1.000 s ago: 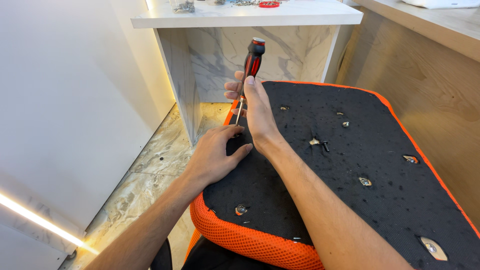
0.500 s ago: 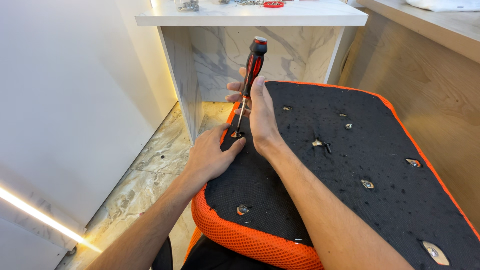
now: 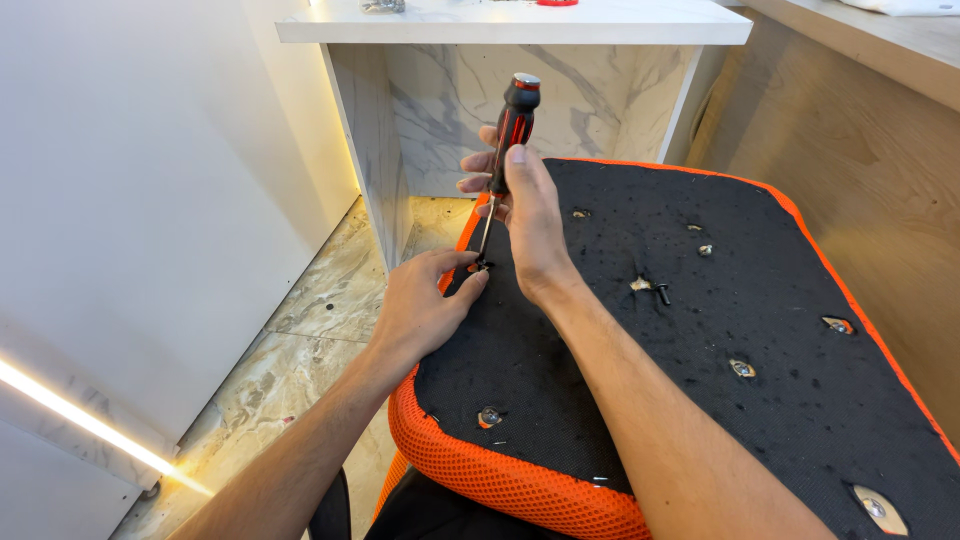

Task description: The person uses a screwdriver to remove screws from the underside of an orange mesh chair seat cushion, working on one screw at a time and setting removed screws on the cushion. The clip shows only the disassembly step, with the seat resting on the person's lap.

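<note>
- While the right hand [image 3: 528,215] grips it, a red-and-black screwdriver [image 3: 503,150] stands nearly upright, tip on a screw [image 3: 480,266] at the black seat's [image 3: 700,340] left edge.
- Left hand [image 3: 420,305] fingers pinch that screw.
- Hands and screwdriver barely shifted since earlier.

Hands: two, a left hand [image 3: 425,305] and a right hand [image 3: 528,215], both belonging to the one person.
Screwdrivers: one, a red-and-black screwdriver [image 3: 505,150].
Seat cushions: one, a black cushion with an orange mesh edge [image 3: 520,490].
Metal fittings or holes showing on the cushion's black face: about nine could be counted, among them one near the front edge [image 3: 489,416] and one at the lower right [image 3: 872,508]; some were too small to tell apart.
Loose bolts standing on the cushion: one [image 3: 662,293].
White table tops: one [image 3: 520,22].
</note>
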